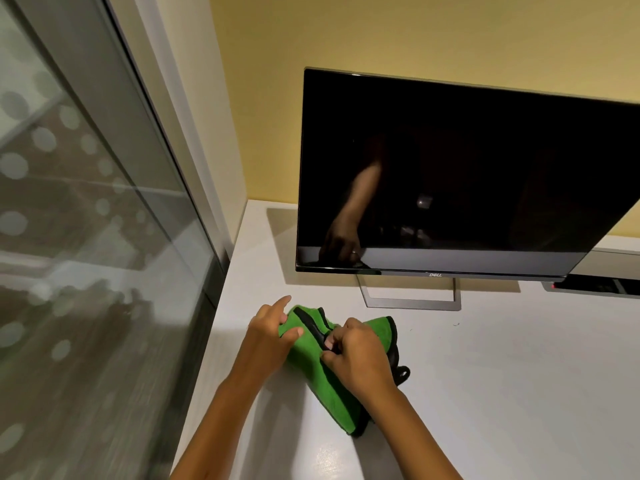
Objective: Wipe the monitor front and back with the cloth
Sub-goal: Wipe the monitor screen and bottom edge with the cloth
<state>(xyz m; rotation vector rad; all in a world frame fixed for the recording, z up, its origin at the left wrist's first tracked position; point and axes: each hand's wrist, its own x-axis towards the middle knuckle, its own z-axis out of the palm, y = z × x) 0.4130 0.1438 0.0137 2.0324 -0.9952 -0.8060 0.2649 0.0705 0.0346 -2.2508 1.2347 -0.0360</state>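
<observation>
White desk surface (485, 375) under a yellow wall sets the scene, and everything here is placed relative to the monitor (450, 168). In front of the monitor's lower left corner, both hands work the green cloth (311, 372) on the desk. The left hand (270, 330) pinches the cloth's far end between thumb and curled fingers, its forefinger pointing out free; the right hand (360, 358) is curled tightly around a black-edged fold near the cloth's middle. The cloth lies bunched and partly folded, apart from the monitor and not yet touching it, so the wiping seems not to have begun. By its look the cloth is soft, light and limp microfibre; it will probably sag unless gathered into a pad, so holding it folded in the palm looks sensible. The monitor stands upright on a thin open metal stand (412, 299), its dark glossy screen tilted slightly and showing a dim reflection of an arm. It looks thin, light and easily tipped, with a screen that likely marks under pressure, so steadying it by the bezel edge would suit. No containers are visible. Right of the monitor sits a flat grey device (595, 287); to its left is a glass partition (86, 202).
</observation>
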